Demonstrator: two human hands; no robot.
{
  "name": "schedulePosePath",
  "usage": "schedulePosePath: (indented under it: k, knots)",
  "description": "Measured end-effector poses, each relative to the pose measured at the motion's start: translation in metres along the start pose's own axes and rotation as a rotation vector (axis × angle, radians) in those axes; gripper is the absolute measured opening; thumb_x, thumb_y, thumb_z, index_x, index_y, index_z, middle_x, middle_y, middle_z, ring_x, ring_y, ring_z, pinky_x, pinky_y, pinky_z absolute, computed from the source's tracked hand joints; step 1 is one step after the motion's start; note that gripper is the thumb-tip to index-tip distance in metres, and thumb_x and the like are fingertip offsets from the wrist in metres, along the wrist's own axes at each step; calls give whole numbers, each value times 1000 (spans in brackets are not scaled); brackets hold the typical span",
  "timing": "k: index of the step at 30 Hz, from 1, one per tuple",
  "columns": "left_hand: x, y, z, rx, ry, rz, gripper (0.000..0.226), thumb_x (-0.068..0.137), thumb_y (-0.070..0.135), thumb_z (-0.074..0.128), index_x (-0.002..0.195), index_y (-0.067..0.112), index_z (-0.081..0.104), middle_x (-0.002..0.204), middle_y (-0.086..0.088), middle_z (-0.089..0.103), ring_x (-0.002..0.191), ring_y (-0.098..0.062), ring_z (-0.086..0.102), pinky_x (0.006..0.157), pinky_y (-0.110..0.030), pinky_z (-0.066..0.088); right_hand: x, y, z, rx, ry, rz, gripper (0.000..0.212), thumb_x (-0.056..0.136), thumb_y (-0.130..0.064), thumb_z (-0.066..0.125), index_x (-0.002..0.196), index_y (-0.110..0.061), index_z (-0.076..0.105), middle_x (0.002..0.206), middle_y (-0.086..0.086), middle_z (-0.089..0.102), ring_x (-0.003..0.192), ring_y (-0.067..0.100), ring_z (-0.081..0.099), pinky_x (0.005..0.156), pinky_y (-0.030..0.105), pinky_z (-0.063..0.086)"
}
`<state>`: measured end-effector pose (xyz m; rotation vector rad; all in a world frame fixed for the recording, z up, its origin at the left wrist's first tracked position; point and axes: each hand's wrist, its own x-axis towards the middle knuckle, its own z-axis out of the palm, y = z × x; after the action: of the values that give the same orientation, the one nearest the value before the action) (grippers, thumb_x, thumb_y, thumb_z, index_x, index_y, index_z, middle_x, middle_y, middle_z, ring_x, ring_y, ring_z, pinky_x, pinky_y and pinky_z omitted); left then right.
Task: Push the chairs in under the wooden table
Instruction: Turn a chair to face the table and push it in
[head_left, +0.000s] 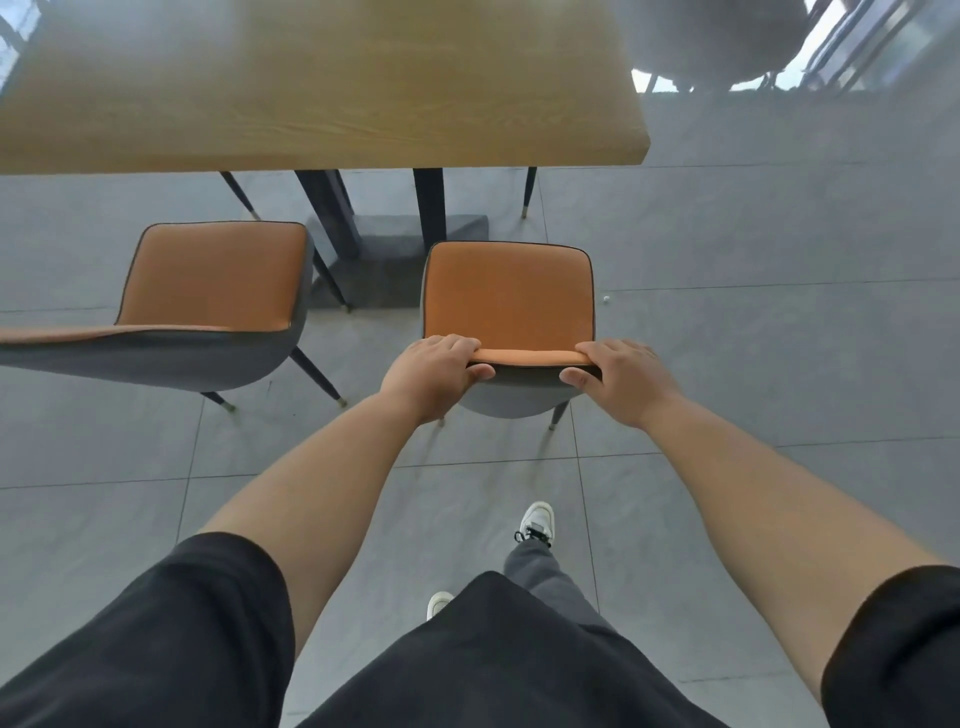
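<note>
A wooden table (322, 93) fills the upper left of the head view. Before its near edge stands an orange-seated chair (509, 296) with a grey shell, fully out from under the tabletop. My left hand (434, 371) grips the left end of the chair's backrest top, fingers over the rim and thumb behind. The right end of that backrest is gripped by my right hand (621, 376) in the same way. A second orange chair (213, 280) stands to the left, also out from under the table.
Dark table legs on a grey base plate (389, 239) stand between the two chairs. Legs of a far-side chair (529, 192) show beneath the tabletop. Grey tiled floor (779, 338) spreads to the right. Another grey chair (717, 41) sits by the window, upper right.
</note>
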<state>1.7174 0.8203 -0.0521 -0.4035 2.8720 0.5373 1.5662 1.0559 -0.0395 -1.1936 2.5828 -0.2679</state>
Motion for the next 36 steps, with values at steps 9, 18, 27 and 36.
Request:
schedulePosePath:
  k: [9,18,27,36]
  knots:
    - [66,8,-15,-10,-22,-77,59,96,60,31,136,20,45,131,-2,56,119,-25,50,101,-39,37,66,42,-27,11,-51,-26,83,78,-81,17,117,-21,59,107,3,64,98,27,56,90,44,43]
    - [99,31,-13,-30,-21,-62,60,93,64,29,130,21,50,122,1,61,109,-21,55,93,-37,44,91,83,-49,-35,-88,-82,84,79,-79,18,122,-18,58,112,6,63,102,30,55,90,44,41]
    - [107,20,-35,-63,-29,-71,58,95,57,36,137,18,45,132,-2,56,118,-24,51,99,-40,40,101,71,-54,-36,-16,-103,80,82,-78,17,117,-19,58,102,4,63,94,28,56,85,42,42]
    - [77,9,-22,-48,-75,-24,53,96,56,38,134,19,45,131,-1,57,115,-24,52,97,-39,42,71,52,-28,-31,-33,-44,84,80,-79,18,122,-18,57,113,6,64,102,31,55,88,45,41]
